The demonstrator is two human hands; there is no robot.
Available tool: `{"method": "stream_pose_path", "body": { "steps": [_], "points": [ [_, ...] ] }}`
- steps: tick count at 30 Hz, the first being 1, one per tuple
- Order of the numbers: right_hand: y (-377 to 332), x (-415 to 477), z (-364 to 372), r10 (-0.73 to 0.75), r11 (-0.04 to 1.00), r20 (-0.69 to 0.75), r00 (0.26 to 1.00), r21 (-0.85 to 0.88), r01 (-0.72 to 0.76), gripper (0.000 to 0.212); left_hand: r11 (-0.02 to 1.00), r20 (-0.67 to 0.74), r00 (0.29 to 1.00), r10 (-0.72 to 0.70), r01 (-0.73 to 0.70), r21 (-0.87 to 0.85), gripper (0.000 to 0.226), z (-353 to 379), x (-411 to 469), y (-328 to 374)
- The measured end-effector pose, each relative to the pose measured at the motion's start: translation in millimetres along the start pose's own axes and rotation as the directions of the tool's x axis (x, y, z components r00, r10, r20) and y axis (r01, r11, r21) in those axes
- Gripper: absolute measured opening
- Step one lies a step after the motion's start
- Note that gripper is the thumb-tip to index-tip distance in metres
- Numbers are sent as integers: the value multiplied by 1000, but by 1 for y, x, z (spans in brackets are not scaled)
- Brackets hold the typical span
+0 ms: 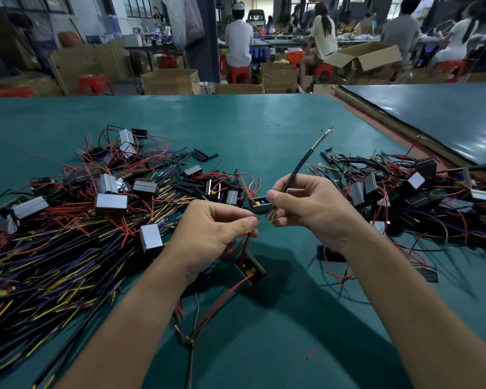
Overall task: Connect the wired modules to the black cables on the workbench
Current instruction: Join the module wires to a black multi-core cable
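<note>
left hand (208,231) pinching red lead (246,240) of module (250,269), hanging just below, over desk (264,122). right hand (306,209) pinching black cable (298,169) near its stripped end. Wires looking light, floppy: gripping close to tips.

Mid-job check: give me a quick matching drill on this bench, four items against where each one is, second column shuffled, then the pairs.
Things
1. single black cable
2. module
3. heap of black cables
4. loose black sleeve pieces

Places
A. far middle of the green bench, beyond the piles
B. gripped in the right hand, pointing up and away
C. near left part of the bench
D. just below the left hand, which pinches its wires

Pairs: 1-B, 2-D, 3-C, 4-A
</note>
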State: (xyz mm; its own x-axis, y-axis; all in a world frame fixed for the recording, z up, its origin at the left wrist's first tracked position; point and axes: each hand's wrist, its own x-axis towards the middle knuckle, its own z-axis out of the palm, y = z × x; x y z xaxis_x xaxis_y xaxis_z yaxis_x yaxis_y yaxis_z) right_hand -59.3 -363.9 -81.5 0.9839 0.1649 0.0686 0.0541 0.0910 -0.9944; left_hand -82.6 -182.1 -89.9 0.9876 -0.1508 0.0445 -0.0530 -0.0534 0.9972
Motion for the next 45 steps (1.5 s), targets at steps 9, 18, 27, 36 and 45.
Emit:
{"method": "stream_pose_path", "body": {
  "steps": [9,18,27,36,45],
  "points": [
    [-1,0,4,-15,997,-21,1000,81,17,14,999,26,1000,8,-9,46,10,-1,0,2],
    [1,-1,10,-80,997,-80,994,16,81,15,1000,27,1000,3,-3,-2,11,-1,-1,4],
    [0,-1,6,28,998,-43,999,-47,-30,13,1000,-22,1000,5,-5,-17,17,-1,1,3],
    [-2,-4,3,-89,805,-155,984,-592,-20,46,998,-68,996,61,-60,11,18,-1,0,4],
    [1,-8,6,-273,694,233,933,-625,359,10,995,-27,995,97,-96,36,14,-2,-2,5]
  ]
}}
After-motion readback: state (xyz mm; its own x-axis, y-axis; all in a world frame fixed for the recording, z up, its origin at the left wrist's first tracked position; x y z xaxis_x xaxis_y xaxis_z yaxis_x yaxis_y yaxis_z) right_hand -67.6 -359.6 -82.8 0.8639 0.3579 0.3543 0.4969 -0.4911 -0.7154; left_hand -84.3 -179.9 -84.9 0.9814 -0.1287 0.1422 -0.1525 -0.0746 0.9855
